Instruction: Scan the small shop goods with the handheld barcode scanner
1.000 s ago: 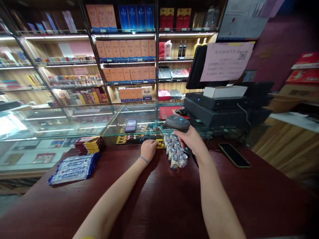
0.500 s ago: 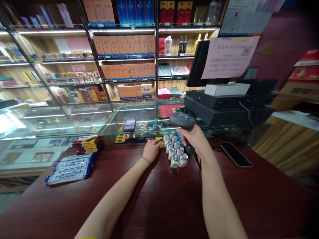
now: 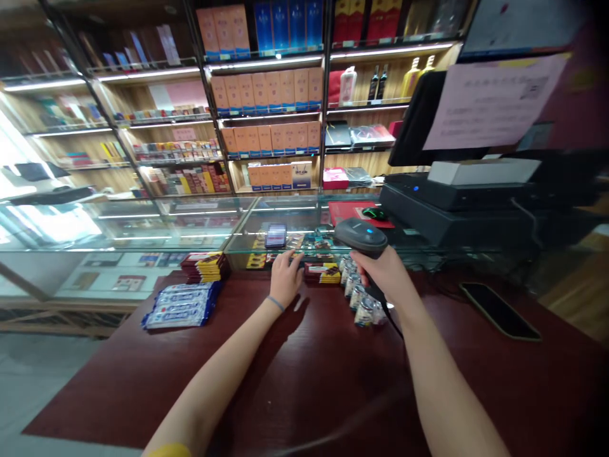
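My right hand (image 3: 387, 276) grips a black barcode scanner (image 3: 360, 233) by its handle, with the head pointing left and a blue light on top. Just below the scanner, several small jars with silvery lids (image 3: 364, 312) stand in rows, partly hidden by my right hand. My left hand (image 3: 285, 279) is open over the counter near the glass, fingers stretched forward, nothing visible in it. To its right lie flat red-and-yellow packs (image 3: 321, 273) against the glass case. A stack of similar packs (image 3: 204, 266) and blue-and-white wrapped packs (image 3: 181, 304) lie to the left.
A dark phone (image 3: 499, 311) lies on the brown counter (image 3: 304, 381) at right. Behind are a glass display case (image 3: 200, 228) with a small device (image 3: 276, 235) on it, a red mat with a mouse (image 3: 375, 213), and a monitor (image 3: 419, 117). Boxed goods fill the shelves.
My left hand has come off the red-and-yellow packs and moved left, its fingers now extended. The right hand still holds the scanner over the jars. The view has turned left.
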Available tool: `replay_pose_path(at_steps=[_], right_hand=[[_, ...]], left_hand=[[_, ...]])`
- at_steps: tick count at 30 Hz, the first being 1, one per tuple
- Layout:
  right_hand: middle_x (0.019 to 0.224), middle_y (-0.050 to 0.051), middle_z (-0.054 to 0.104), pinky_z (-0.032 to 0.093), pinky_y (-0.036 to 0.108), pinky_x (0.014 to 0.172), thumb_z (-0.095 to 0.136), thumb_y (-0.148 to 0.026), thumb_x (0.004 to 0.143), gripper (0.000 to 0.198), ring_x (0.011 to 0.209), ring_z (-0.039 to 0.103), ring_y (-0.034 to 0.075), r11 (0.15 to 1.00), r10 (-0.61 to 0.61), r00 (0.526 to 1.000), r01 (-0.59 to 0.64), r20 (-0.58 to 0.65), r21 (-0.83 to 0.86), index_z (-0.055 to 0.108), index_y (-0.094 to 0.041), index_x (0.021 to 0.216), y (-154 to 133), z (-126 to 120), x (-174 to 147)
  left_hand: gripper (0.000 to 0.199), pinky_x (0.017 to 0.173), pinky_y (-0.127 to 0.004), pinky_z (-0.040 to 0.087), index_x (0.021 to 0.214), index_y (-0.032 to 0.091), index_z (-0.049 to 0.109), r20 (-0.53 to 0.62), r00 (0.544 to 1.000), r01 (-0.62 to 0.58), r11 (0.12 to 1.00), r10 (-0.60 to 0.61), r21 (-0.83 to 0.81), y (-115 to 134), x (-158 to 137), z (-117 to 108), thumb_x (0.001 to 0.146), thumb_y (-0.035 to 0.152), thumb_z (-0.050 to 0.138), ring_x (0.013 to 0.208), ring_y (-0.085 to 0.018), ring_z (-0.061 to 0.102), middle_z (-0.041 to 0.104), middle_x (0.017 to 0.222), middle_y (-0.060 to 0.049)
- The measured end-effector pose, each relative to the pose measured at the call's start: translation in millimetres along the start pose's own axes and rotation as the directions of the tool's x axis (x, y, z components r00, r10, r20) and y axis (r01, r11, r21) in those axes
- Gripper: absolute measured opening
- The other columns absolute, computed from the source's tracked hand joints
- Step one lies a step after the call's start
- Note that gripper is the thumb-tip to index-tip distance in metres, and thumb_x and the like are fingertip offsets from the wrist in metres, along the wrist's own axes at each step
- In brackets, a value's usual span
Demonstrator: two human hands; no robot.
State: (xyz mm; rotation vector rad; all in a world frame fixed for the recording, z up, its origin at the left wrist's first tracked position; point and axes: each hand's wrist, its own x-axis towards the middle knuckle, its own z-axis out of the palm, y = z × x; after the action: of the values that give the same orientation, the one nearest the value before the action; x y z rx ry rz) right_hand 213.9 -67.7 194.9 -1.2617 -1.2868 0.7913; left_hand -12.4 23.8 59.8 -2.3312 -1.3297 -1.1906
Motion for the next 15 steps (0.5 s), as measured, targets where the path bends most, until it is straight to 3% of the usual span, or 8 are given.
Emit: replay_pose_path(at_steps=[9,15], right_hand=[[0.042,-0.003,0.055,0.044,0.029,0.049,0.069,-0.045,0.076,0.026,0.04,0.052,0.016,0.983,-0.058,0.994,0.074,0.096,-0.167,0.056,-0.023,0.069,-0.2,54.4,-19.4],[0.047,-0.002,0.057,0.046,0.031,0.049,0.071,-0.046,0.075,0.025,0.044,0.055,0.018,0.986,-0.063,0.984,0.087,0.168,-0.142,0.059,-0.023,0.074,6.0,95.9,-38.4]], left_hand=[[0.045,0.115,-0.05,0.038,0.138,0.023,0.06,-0.08,0.988,0.148,0.969,-0.134,0.198,-110.1,-17.6,-105.8,0.094,0.018,0.052,0.134,-0.031,0.048,0.053,0.143,-0.014],[0.046,0.12,-0.057,0.028,0.14,0.023,0.058,-0.023,0.966,0.253,0.926,-0.257,0.279,-167.9,-32.1,-144.9,0.095,0.027,0.054,0.143,-0.036,0.04,0.05,0.15,-0.017]])
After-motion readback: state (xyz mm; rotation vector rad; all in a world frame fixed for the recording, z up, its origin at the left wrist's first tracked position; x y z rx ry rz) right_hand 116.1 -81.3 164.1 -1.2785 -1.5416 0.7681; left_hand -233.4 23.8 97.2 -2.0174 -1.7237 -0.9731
